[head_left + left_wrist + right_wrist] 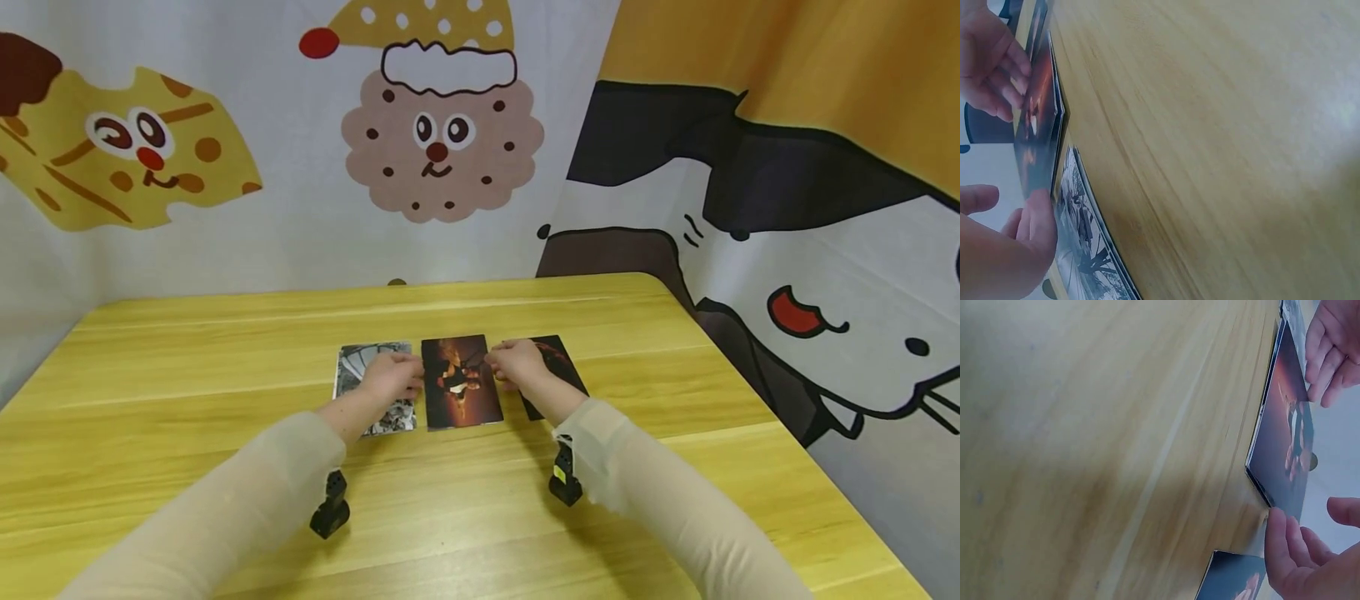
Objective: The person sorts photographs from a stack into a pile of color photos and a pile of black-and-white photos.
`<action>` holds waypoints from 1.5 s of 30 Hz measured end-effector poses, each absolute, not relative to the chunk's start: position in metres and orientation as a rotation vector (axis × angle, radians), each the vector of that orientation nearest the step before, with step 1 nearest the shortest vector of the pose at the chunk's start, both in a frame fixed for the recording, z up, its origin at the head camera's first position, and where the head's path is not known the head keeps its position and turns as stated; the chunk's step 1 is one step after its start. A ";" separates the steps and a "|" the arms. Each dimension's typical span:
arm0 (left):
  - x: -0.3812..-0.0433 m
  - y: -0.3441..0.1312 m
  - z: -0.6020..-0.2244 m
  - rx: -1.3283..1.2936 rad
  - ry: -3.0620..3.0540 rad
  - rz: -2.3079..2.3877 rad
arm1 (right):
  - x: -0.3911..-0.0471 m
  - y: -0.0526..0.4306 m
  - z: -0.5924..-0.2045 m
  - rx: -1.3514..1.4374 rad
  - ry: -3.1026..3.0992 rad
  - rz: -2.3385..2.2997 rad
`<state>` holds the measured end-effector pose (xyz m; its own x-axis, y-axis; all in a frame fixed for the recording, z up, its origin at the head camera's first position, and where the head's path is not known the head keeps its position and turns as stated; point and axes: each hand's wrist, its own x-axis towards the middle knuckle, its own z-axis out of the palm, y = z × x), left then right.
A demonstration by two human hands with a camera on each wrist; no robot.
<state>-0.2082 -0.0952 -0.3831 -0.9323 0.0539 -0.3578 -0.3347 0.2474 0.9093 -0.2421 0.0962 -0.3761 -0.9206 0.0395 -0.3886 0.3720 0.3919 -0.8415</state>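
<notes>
Three picture cards lie in a row on the table. The middle one [459,400] has a dark orange-brown print, and the wrist views show layered edges, like a small stack. My left hand [388,379] reaches over the black-and-white card [392,419], its fingertips right at the middle card's left edge. On the opposite side, the fingertips of my right hand [519,363] meet that card's right edge. Both thumbs stand apart from the fingers, as the left thumb [979,197] and right thumb [1344,511] show. Partly behind my right hand lies a dark card [561,367] with a reddish print.
The wooden table [450,517] stretches out around the cards on all sides. Behind it hangs a curtain [300,242] with cartoon prints. A small black device [331,505] hangs below the left wrist, another black device [565,477] below the right.
</notes>
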 end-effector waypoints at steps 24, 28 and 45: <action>-0.214 -0.087 -0.382 -0.294 2.147 1.872 | -0.247 0.102 -0.374 0.317 2.336 -1.612; -0.217 -0.083 -0.380 -0.317 2.138 1.883 | -0.248 0.109 -0.369 0.300 2.347 -1.557; -0.224 -0.060 -0.370 -0.338 2.082 1.950 | -0.255 0.147 -0.350 0.210 2.337 -1.395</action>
<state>-0.2238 -0.0603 -0.3698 -0.9368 0.0129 -0.3497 -0.3481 0.0679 0.9350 -0.2552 0.1465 -0.3498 -0.9048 -0.0784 -0.4185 0.3312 0.4882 -0.8075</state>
